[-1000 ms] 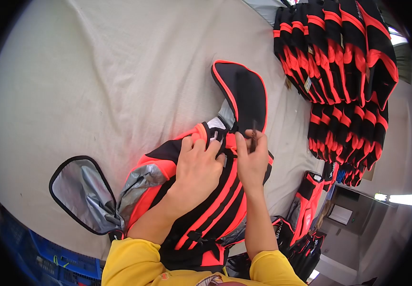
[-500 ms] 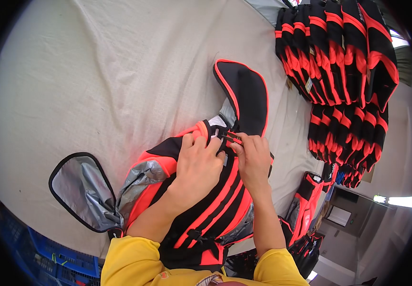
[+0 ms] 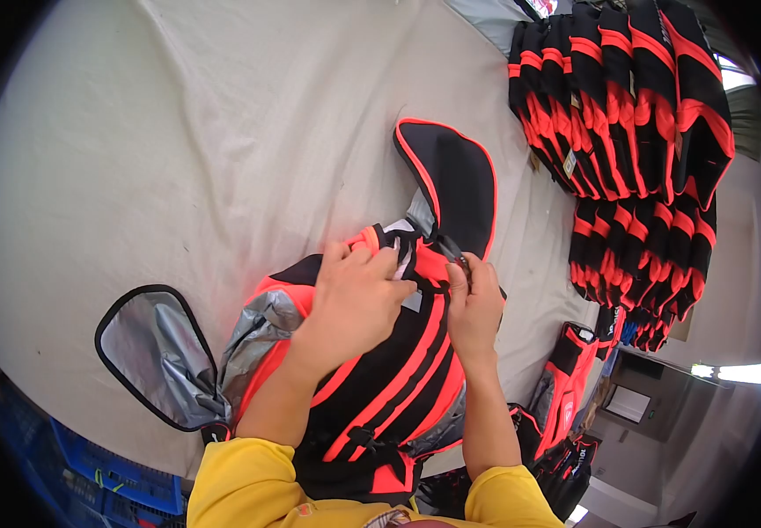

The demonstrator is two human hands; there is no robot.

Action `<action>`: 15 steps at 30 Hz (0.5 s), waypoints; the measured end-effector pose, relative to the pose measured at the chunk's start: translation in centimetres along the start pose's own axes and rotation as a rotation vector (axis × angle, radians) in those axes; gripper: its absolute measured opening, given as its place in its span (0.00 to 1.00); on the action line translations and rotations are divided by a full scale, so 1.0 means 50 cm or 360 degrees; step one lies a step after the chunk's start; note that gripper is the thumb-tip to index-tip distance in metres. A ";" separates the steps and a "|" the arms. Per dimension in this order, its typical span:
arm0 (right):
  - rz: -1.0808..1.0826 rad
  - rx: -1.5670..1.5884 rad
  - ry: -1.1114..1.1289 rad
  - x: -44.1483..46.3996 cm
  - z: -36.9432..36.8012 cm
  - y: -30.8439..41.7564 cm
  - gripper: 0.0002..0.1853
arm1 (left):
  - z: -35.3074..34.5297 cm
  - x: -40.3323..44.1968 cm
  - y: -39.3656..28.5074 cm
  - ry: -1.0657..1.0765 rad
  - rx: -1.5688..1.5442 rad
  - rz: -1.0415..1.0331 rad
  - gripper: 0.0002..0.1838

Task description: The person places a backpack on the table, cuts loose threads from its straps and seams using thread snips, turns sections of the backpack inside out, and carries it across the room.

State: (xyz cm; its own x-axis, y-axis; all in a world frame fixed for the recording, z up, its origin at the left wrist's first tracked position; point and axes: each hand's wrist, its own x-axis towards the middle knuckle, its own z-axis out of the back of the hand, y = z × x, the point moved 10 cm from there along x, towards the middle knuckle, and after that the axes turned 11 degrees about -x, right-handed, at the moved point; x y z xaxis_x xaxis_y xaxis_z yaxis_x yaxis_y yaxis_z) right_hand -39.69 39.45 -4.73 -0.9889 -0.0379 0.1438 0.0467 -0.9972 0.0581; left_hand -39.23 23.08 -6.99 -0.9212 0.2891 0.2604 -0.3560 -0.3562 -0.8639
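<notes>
A black and neon-red bag [image 3: 398, 378] with silver lining lies in front of me, its flap [image 3: 455, 176] folded open at the far end. My left hand [image 3: 354, 290] is closed on the bag's edge near the opening, fingers curled over the red trim. In my right hand [image 3: 475, 304] is a small dark pair of thread snips [image 3: 453, 251], its tip pointing up and left beside the base of the flap. White material shows inside the opening between my hands. Another lid [image 3: 160, 352] with silver lining lies spread open at the left.
A pale cloth [image 3: 116, 176] covers the table. Stacked black and red bags [image 3: 618, 97] stand at the right, with a second row [image 3: 644, 246] below them. More bags [image 3: 565, 378] lie at the lower right. Blue plastic crates [image 3: 116, 466] sit below the table edge at lower left.
My right hand has moved slightly down and right, taking the snips away from the opening; their tip now points up-left. My left hand has shifted a little left, still at the bag's edge.
</notes>
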 end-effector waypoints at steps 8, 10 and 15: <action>-0.0482 0.0585 0.0193 -0.020 -0.046 -0.025 0.18 | 0.047 0.007 0.086 -0.0030 -0.0313 0.0158 0.11; -0.0454 0.0618 0.0185 -0.017 -0.046 -0.014 0.17 | 0.046 0.005 0.094 -0.0043 -0.0361 0.0167 0.11; -0.0421 0.0684 0.0135 -0.015 -0.054 -0.001 0.20 | 0.048 0.006 0.098 -0.0015 -0.0405 0.0196 0.12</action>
State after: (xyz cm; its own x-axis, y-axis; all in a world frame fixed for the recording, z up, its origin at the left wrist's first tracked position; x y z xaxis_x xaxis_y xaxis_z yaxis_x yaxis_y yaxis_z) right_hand -39.33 39.33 -7.51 -0.9818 0.1894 -0.0102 -0.1704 -0.8574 0.4856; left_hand -41.65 19.29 -10.11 -0.9570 0.2484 0.1496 -0.1913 -0.1533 -0.9695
